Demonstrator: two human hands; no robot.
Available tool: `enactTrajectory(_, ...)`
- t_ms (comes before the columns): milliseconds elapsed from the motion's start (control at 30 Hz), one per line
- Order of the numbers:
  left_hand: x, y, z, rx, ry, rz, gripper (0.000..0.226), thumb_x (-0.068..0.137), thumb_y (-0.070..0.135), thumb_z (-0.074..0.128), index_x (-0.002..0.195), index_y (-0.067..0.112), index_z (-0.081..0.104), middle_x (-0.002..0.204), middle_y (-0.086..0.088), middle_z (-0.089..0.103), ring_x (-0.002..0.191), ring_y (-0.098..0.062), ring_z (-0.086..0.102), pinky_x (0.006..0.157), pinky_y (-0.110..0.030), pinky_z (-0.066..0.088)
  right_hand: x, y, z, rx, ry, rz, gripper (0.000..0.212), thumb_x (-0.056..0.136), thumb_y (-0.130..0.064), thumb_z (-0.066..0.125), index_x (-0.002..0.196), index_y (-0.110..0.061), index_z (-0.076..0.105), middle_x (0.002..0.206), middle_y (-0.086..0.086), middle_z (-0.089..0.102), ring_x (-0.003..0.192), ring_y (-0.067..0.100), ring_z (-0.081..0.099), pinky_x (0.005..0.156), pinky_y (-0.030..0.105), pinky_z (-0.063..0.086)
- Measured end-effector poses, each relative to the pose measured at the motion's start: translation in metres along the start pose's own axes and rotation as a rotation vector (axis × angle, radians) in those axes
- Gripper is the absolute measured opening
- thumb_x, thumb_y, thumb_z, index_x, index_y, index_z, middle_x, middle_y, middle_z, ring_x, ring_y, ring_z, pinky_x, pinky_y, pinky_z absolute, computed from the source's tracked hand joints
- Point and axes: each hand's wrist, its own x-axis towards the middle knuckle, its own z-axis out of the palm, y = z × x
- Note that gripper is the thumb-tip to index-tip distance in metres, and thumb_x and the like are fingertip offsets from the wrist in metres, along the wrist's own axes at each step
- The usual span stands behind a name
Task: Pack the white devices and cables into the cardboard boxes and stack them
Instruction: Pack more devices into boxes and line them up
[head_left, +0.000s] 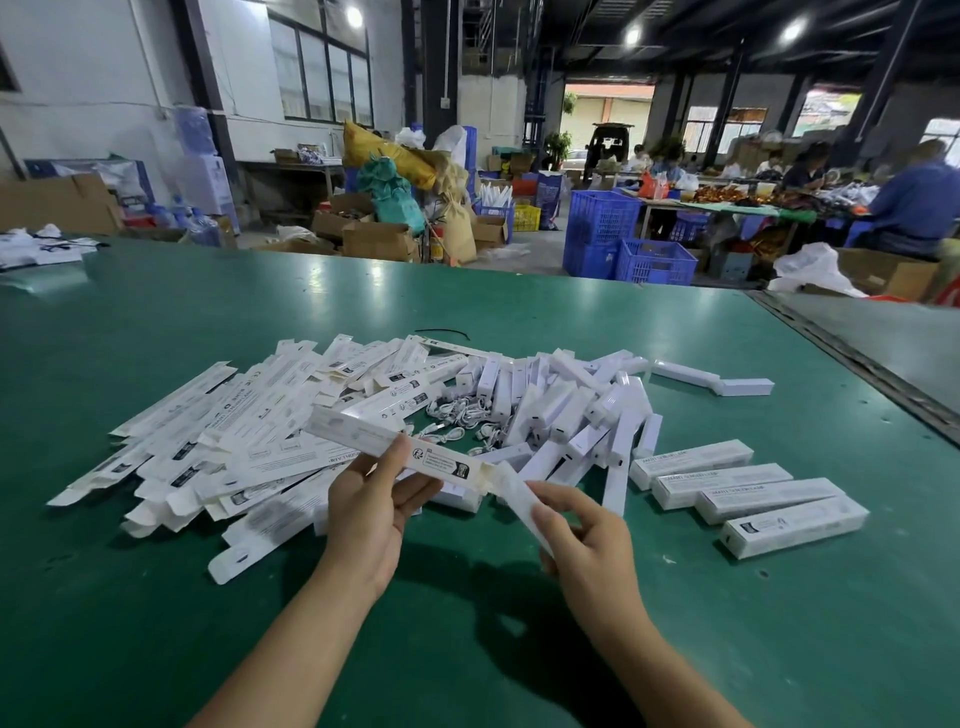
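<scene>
The left hand (371, 514) grips a long box (358, 434) above the table (156, 597), thumb and fingers clamped round its middle. The right hand (587, 545) pinches a white device (519, 499), whose far tip meets the box's open right end. Flat cartons (218, 447) lie left of the box, with cables (457, 421) and loose devices (561, 410) behind it. Four packed boxes (748, 493) sit side by side to its right.

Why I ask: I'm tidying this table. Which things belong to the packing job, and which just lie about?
Job: box in left hand, device in right hand, flat boxes, loose devices, cables, packed boxes.
Lying about: black tie, white bag, blue crates.
</scene>
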Motion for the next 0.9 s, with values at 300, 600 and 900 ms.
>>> enactTrajectory(300,-0.004,-0.002,-0.001,0.071,-0.046,0.057,0.012,0.094,0.015,0.061,0.102,0.007,0.064,0.088,-0.007,0.078,0.077,-0.021,0.076,0.059,-0.024,0.059,0.006,0.002,-0.006,0.038,-0.023,0.157,0.014,0.083,-0.014,0.076,0.090,-0.024,0.079,0.067,-0.007,0.070,0.055,0.008,0.053,0.054,0.021,0.045)
enactTrajectory(600,-0.009,-0.014,0.002,0.097,-0.089,0.137,0.025,0.071,0.019,0.076,0.093,0.009,0.068,0.091,-0.014,0.075,0.082,-0.027,0.074,0.066,-0.030,0.060,0.014,0.014,-0.007,0.468,0.308,0.315,0.035,0.081,-0.008,0.077,0.112,-0.010,0.060,0.110,0.017,0.059,0.079,0.017,0.074,0.073,0.023,0.059)
enactTrajectory(900,-0.006,-0.016,-0.002,0.039,-0.100,0.106,0.028,0.071,0.017,0.079,0.093,0.005,0.068,0.098,-0.021,0.074,0.082,-0.029,0.074,0.067,-0.032,0.060,0.017,0.023,-0.010,0.303,0.268,0.277,0.054,0.088,-0.011,0.071,0.139,-0.011,0.052,0.120,0.004,0.068,0.103,0.016,0.064,0.106,0.041,0.045)
